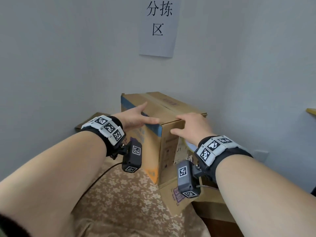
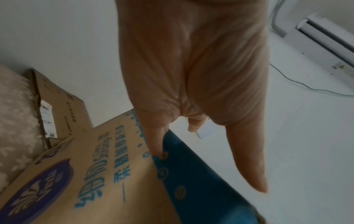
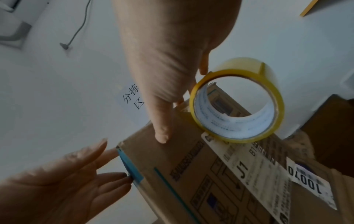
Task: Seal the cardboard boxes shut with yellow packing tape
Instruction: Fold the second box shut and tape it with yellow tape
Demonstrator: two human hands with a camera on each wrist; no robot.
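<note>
**Desk:** What does the frame show?

**Photographer:** A person steadies a cardboard box (image 1: 164,120) standing on a floral cloth (image 1: 123,199) in a corner, under a paper wall sign (image 1: 158,26). The left hand (image 1: 136,117) lies with straight, spread fingers over the box's near top edge, along the blue band. The right hand (image 1: 189,127) rests over the top corner, thumb on the side panel — and the roll of yellow packing tape (image 3: 237,103) hangs from its far fingers, beside the shipping label (image 3: 249,163).

**Desk:** Is the roll actually gripped?

**Photographer:** Held, yes, though the wrist view shows only a fingertip at the rim; how the fingers hook it is hidden.

**Desk:** Which step is this?

**Photographer:** Positioning, by my reading. The flaps lie closed, with a pale strip along the centre seam, but whether that is fresh yellow tape I cannot tell. A second box (image 2: 57,106) sits behind to the left, another beneath.

**Desk:** And next?

**Photographer:** Probably finding the tape's free end, sticking it below the top edge, then drawing the roll along the seam — the left hand pressing the flaps flat throughout.
</note>
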